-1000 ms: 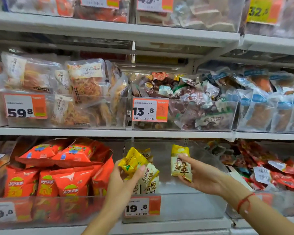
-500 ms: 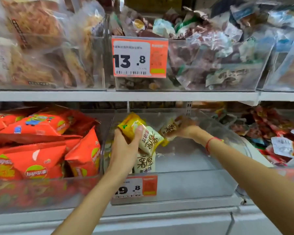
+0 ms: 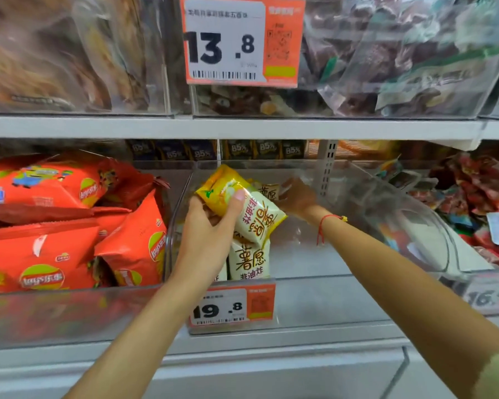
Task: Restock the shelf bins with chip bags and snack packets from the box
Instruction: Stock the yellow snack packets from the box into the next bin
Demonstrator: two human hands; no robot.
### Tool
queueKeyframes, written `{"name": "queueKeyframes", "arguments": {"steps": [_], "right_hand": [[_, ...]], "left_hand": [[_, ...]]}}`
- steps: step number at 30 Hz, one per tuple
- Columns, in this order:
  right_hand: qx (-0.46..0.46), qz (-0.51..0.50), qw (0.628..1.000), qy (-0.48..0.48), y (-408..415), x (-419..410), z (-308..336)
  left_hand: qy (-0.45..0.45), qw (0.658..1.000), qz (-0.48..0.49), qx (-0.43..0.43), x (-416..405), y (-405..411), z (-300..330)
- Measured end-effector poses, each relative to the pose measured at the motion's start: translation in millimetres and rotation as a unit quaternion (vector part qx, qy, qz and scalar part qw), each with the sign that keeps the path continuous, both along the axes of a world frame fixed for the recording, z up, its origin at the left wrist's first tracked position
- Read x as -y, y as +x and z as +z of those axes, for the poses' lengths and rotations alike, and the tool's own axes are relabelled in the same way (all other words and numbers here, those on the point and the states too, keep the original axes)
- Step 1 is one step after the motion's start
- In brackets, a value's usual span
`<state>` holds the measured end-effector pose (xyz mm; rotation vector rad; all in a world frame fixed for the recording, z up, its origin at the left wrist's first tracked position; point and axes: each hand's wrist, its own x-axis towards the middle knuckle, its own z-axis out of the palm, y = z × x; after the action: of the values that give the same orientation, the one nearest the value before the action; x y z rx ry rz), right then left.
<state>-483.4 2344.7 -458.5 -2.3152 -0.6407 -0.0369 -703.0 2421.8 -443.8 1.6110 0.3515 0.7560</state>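
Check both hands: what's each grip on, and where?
Left hand grips yellow-and-white snack packets at their upper yellow ends. Right hand holds one packet deep in the clear bin; hold point unclear.

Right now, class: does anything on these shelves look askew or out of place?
Yes. In the clear bin behind the 19.8 tag, the left hand holds yellow-and-white packets tilted sideways, while a packet below stands upright. The rest of that bin looks bare.

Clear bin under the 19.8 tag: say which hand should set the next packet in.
Left, probably. The left hand grips yellow-white packets at the front of the clear bin, while the right hand is deep inside at another packet.
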Motion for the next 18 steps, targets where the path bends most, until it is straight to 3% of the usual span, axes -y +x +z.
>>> {"name": "queueKeyframes", "arguments": {"steps": [10, 13, 16, 18], "right_hand": [[-0.027, 0.031, 0.998, -0.039, 1.3, 5.1, -3.2], [-0.030, 0.000, 1.000, 0.008, -13.8, 18.5, 15.8], [-0.178, 0.127, 0.968, 0.122, -51.6, 43.0, 43.9], [-0.265, 0.257, 0.924, 0.098, -80.0, 60.2, 55.4]], "left_hand": [[-0.004, 1.000, -0.013, 0.012, 1.0, -1.0, -0.5], [-0.006, 1.000, -0.018, 0.018, 2.1, -1.3, 1.4], [-0.001, 0.999, -0.038, 0.026, 5.2, -2.9, 4.9], [0.023, 0.998, -0.054, 0.017, 10.3, -4.4, 9.6]]}}
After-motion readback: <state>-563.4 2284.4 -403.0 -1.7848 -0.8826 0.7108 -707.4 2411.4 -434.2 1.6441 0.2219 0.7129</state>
